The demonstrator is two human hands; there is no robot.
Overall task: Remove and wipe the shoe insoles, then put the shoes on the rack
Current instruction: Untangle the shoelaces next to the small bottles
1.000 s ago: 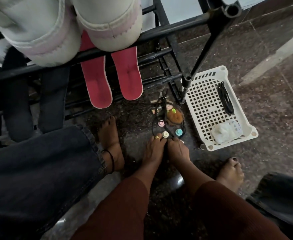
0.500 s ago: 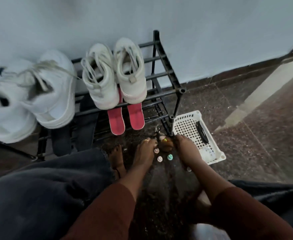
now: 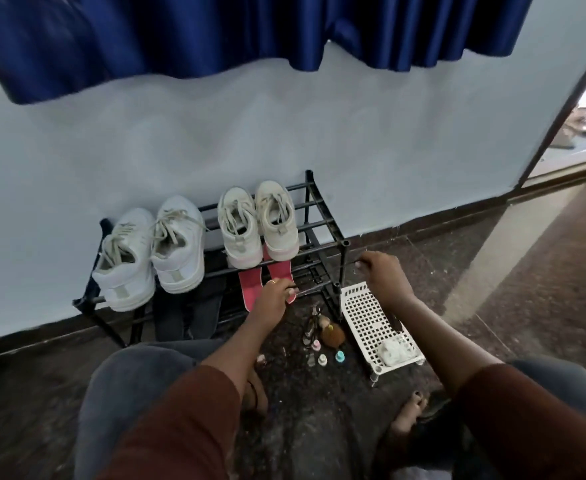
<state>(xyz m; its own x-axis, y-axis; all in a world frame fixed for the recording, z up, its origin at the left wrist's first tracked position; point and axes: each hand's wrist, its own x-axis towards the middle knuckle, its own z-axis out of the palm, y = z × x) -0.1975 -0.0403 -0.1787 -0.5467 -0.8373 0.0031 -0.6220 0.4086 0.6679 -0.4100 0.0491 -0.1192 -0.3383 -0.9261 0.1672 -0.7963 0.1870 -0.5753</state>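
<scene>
— So, where are your hands?
— Your left hand (image 3: 273, 295) reaches to the front edge of the black metal shoe rack (image 3: 322, 233), fingers curled at the toe of the right of the two pink insoles (image 3: 250, 295) on its lower tier; whether it actually grips the insole, I cannot tell. Your right hand (image 3: 385, 275) hangs just off the rack's front right corner post, fingers loosely curled, nothing visibly held.
— And the shoes?
— Two pairs stand on the top tier: the white lace-up sneakers (image 3: 149, 251) toward its left end, the cream sneakers (image 3: 257, 225) toward its right end, directly above the insoles. A white perforated plastic basket (image 3: 367, 317) sits on the floor beside the rack's right corner.
</scene>
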